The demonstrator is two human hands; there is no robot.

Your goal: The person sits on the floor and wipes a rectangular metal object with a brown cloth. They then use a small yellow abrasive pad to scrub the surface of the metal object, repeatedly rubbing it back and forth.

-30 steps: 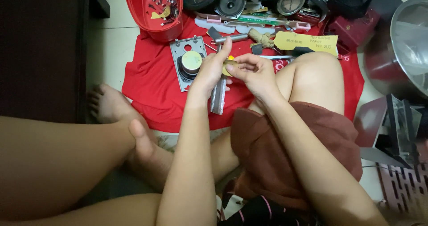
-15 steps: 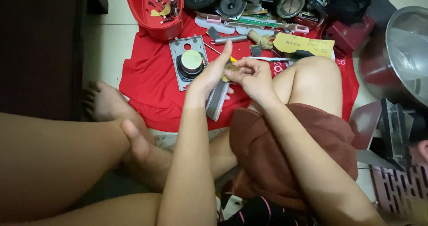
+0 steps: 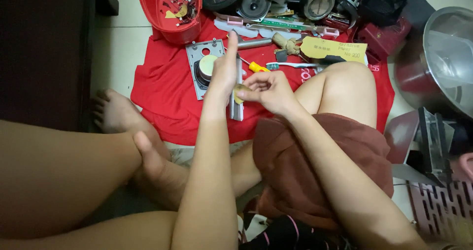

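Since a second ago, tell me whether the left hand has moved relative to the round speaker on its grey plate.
Yes. The left hand has straightened, fingers now pointing up past the top edge of the speaker plate; earlier it curved toward the right hand.

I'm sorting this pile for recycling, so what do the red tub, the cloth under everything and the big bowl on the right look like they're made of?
The red tub looks like moulded plastic: smooth, glossy, even colour. The red cloth seems soft woven or knit fabric, matte, with folds and creases. The big bowl looks like bare metal, probably steel: grey, with a dull sheen and reflections.
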